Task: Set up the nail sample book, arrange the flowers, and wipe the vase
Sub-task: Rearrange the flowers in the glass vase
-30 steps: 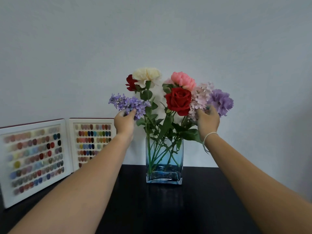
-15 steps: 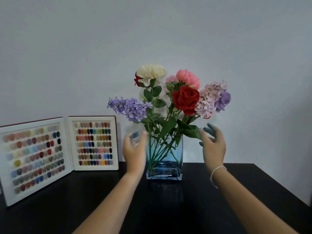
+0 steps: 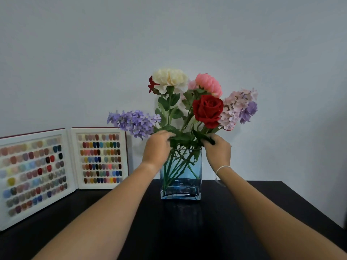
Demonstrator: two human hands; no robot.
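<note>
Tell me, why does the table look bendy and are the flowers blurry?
In the head view the wide lens bends things near the edges, so the black table seems to slope and the nail sample book looks stretched. The flowers are fairly sharp; the left hand and right hand look slightly soft. Light is dim and even, with faint reflections on the glass vase.

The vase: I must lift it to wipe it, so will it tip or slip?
The vase looks like smooth blue glass, so probably slippery and breakable. Tall flowers spread well past its rim, so it may be top-heavy and tip if pushed high. Its square, thick-looking base likely steadies it on the table.
</note>
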